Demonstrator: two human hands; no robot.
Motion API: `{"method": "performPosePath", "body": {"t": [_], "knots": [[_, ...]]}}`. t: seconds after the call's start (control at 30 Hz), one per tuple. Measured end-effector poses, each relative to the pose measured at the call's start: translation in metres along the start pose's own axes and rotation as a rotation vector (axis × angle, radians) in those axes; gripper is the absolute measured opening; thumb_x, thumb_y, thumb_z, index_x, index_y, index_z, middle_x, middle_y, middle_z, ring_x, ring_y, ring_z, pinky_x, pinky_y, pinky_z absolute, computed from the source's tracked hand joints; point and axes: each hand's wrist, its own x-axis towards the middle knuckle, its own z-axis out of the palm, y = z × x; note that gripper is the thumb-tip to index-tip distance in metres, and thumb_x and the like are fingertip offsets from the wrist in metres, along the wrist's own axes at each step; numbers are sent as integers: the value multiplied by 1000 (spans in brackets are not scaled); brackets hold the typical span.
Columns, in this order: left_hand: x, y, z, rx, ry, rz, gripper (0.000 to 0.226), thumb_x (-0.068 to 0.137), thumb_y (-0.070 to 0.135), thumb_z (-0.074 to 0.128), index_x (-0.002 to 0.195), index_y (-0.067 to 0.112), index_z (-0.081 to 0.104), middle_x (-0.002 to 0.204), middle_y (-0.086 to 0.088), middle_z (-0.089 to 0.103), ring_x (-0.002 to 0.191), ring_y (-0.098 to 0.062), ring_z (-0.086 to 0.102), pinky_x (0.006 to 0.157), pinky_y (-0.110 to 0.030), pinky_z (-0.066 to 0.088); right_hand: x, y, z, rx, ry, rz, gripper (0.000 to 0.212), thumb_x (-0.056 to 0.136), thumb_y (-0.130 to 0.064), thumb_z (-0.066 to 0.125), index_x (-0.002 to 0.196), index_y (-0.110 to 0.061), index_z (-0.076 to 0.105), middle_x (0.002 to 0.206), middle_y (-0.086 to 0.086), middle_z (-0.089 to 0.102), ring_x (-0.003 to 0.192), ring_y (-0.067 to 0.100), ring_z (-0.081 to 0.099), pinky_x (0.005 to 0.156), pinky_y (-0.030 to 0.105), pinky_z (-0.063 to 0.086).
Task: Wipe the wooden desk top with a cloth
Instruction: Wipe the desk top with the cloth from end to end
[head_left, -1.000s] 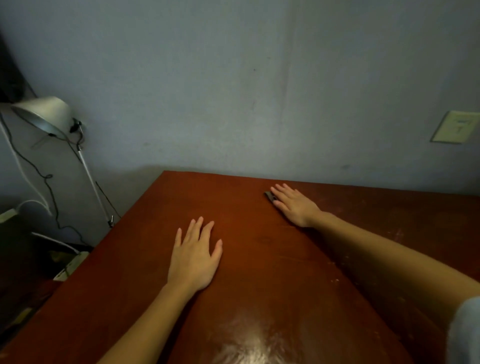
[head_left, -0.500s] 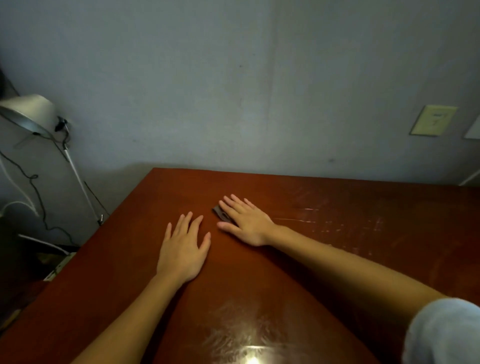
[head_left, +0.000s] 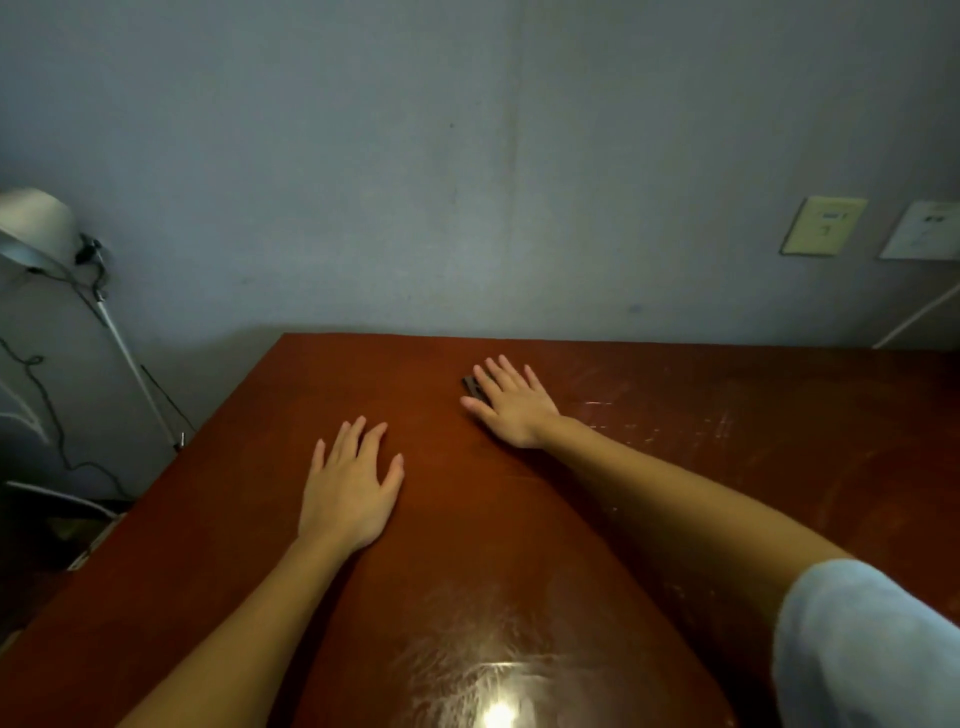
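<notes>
- cloth (head_left: 470, 385): small and dark, on the far middle of the desk (head_left: 457, 530), near the back edge. only a strip shows beside the index finger; the rest is hidden under the right hand (head_left: 511, 402).
- right hand: fingers straight and spread, palm down, pressing the cloth flat onto the wood. no curl and no pinch; it pushes the cloth rather than grasping it.
- change: half a second ago this hand and the cloth were nearer the person and close to the left hand. now they are back out toward the far edge, roughly where they were a second ago. that reads as one in-and-out wiping stroke.
- meaning: wiping looks under way, but the strokes cover only a narrow band at the far middle.
- pale scuffs (head_left: 722, 421) to the right of the hand look untouched. the near, glossy part is likely not done either.
- left hand (head_left: 349, 488): flat on bare wood, fingers relaxed, holding nothing. it sits in much the same spot throughout and probably just braces.
- surroundings: lamp (head_left: 31, 228) off the left edge, wall plate (head_left: 823, 226) at the right.
- risk: a cloth this small could slip out from under flat fingers on a fast stroke.
</notes>
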Motion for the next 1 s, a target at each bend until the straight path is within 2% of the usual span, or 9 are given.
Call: {"method": "performPosePath", "body": {"t": [0.1,0.17,0.3,0.47,0.6,0.73,0.87,1.0], "knots": [[-1,-1,1,11,-13,8,59,100,53,22,153,27,15,161,1,7,148,-14,3,121,-37,1,-29,2,3,-11,-9,-119,66,98,-58,15,153,-24,1,160,-3,-6,146,13,-14,116,40,-15],[-1,-2,1,13,-16,13,60,100,53,21,153,27,14,161,1,6,148,-14,2,120,-36,0,-45,17,2,-25,-5,-137,64,98,-57,16,153,-27,1,160,-6,-6,146,12,-13,116,40,-15],[0,-1,1,13,1,3,59,100,52,23,152,26,16,161,0,9,148,-15,4,120,-38,2,-36,44,-4,-40,-11,-6,62,99,-56,14,153,-28,1,161,-3,-5,146,14,-12,115,40,-14],[0,0,-1,2,1,-1,58,100,52,24,152,26,18,160,0,11,148,-15,5,121,-38,3,-6,12,0,-39,-15,65,68,97,-59,10,153,-21,-1,160,3,-7,146,17,-13,117,43,-12],[0,1,0,7,-2,-5,58,100,51,24,152,27,18,160,0,11,148,-15,5,121,-37,3,-24,-18,8,-26,-15,-60,69,98,-58,14,153,-21,-2,160,1,-8,146,14,-14,116,41,-15],[0,-1,2,19,-2,6,58,100,51,23,152,27,17,161,0,9,148,-15,4,120,-37,2,-51,6,9,-29,-15,-145,66,98,-57,15,153,-25,-2,160,-4,-8,146,11,-13,115,40,-16],[0,-2,1,16,4,2,58,100,52,23,152,27,17,161,0,9,148,-15,4,120,-37,0,-37,40,1,-53,-8,-5,62,100,-54,14,153,-26,0,161,-2,-5,147,12,-10,115,40,-14],[0,0,1,9,8,-2,58,100,52,24,152,27,19,160,1,10,148,-15,5,120,-37,1,-14,34,-1,-32,-16,93,62,100,-53,12,153,-22,1,161,2,-5,147,17,-8,116,42,-11]]}}
